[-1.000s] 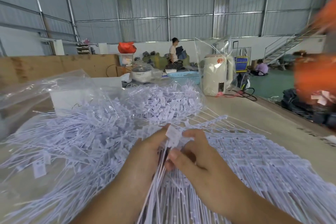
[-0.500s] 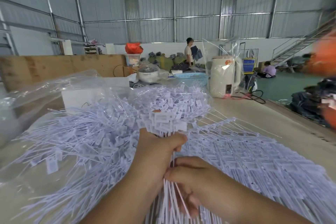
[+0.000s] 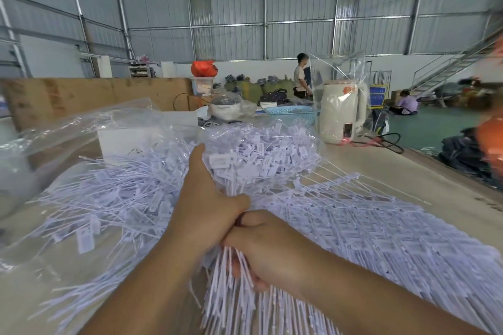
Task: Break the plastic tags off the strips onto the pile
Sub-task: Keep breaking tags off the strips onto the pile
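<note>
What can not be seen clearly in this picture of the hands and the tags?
- Head view: left hand fingertips, hidden behind the bundle of strips.
- Head view: right hand palm side, turned away.
- Head view: print on the tags, too small.
- Head view: orange shape at the right edge, blurred and cut off.

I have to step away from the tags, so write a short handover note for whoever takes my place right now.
Left hand: grips the upper end of the bundle of strips, where the tags are.
Right hand: grips the same bundle just below.
Pile of broken-off tags: on the table to the left, on clear plastic.
Untouched strips: fanned out to the right.
Done: a big pile.
Left: this bundle, then the fanned strips.
</note>
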`<action>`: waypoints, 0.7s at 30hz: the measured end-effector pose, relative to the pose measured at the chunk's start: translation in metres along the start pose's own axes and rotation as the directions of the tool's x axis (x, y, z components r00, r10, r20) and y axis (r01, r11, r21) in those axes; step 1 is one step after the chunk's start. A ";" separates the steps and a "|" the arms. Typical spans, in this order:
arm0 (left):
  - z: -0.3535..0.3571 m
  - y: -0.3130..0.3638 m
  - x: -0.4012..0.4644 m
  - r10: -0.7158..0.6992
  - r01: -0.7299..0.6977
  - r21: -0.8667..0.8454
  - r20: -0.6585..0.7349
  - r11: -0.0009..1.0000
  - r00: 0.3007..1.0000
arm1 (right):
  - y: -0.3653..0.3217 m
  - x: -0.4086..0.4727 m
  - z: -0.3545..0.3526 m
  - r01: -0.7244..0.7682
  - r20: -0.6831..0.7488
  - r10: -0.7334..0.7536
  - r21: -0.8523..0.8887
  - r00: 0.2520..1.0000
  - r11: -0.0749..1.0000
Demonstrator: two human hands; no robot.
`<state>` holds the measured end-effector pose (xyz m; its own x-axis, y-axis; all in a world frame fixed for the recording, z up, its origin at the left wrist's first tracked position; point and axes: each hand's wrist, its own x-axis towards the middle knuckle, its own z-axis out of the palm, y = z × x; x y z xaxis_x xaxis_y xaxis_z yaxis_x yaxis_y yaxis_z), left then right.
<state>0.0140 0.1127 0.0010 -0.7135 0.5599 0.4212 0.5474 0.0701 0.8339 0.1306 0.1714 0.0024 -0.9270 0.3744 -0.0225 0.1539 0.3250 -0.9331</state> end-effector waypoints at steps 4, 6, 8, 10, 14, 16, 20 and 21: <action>-0.013 -0.020 0.013 -0.012 0.045 0.373 -0.091 0.927 0.996 | 0.005 0.010 0.002 0.119 -0.092 -0.149 -0.272 0.984 0.955; -0.014 -0.030 0.015 -0.098 0.154 0.615 -0.124 0.773 0.987 | 0.013 0.015 -0.005 0.132 -0.157 -0.246 -0.520 0.956 0.844; -0.012 -0.037 0.015 -0.182 0.215 0.704 -0.123 0.677 0.976 | 0.019 0.019 -0.015 0.065 -0.197 -0.302 -0.731 0.933 0.679; -0.010 -0.040 0.016 -0.195 0.224 0.724 -0.125 0.653 0.973 | 0.026 0.022 -0.022 -0.017 -0.201 -0.275 -0.834 0.940 0.552; -0.006 -0.035 0.014 0.097 0.040 0.837 -0.111 0.546 0.989 | 0.036 0.026 -0.023 -0.102 -0.210 -0.212 -0.896 0.954 0.431; -0.001 -0.031 0.011 0.214 -0.126 0.866 0.022 0.484 0.977 | 0.037 0.027 -0.024 -0.126 -0.243 -0.227 -0.892 0.943 0.435; 0.008 -0.030 0.004 0.063 -0.187 0.869 0.179 0.458 0.982 | 0.036 0.030 -0.033 -0.196 -0.303 -0.170 -0.866 0.938 0.460; 0.008 -0.031 0.004 0.036 -0.168 0.873 0.171 0.457 0.985 | 0.036 0.030 -0.036 -0.190 -0.306 -0.168 -0.851 0.937 0.490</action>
<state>-0.0024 0.1194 -0.0265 -0.6079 0.6950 0.3839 0.7524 0.6587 -0.0011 0.1204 0.2251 -0.0187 -0.7897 0.5623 0.2452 0.5428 0.8268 -0.1476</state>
